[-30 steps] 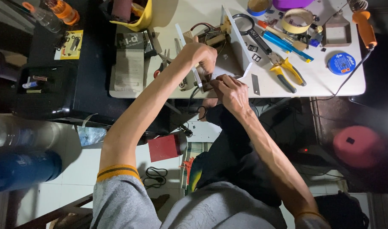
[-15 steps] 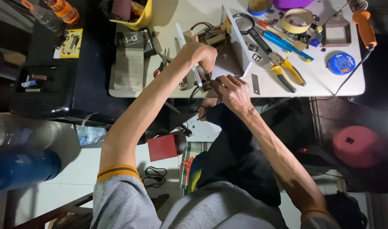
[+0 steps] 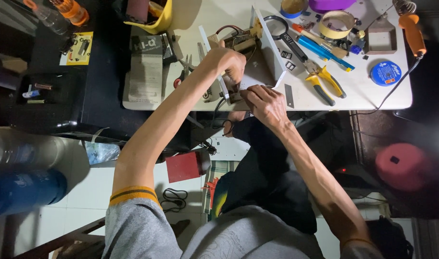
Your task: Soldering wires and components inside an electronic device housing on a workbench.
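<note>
On the white table (image 3: 373,96) stands a small open white box frame (image 3: 267,43) with wires and brown parts inside. My left hand (image 3: 229,62) grips the frame's left white panel (image 3: 211,57) near its front end. My right hand (image 3: 265,103) pinches something small at the frame's front edge, close to the table's near rim; what it pinches is hidden by the fingers. Both hands almost touch each other.
Yellow-handled pliers (image 3: 322,79), a blue pen (image 3: 320,50), a magnifier (image 3: 277,24), tape rolls (image 3: 339,24), a blue round tin (image 3: 386,73) and an orange-handled soldering iron (image 3: 413,33) lie to the right. A yellow bowl (image 3: 155,17) and a grey booklet (image 3: 145,72) are left. A red box (image 3: 183,167) sits below.
Both hands stay on the frame; the right hand has shifted slightly along the front edge. Little else differs.
</note>
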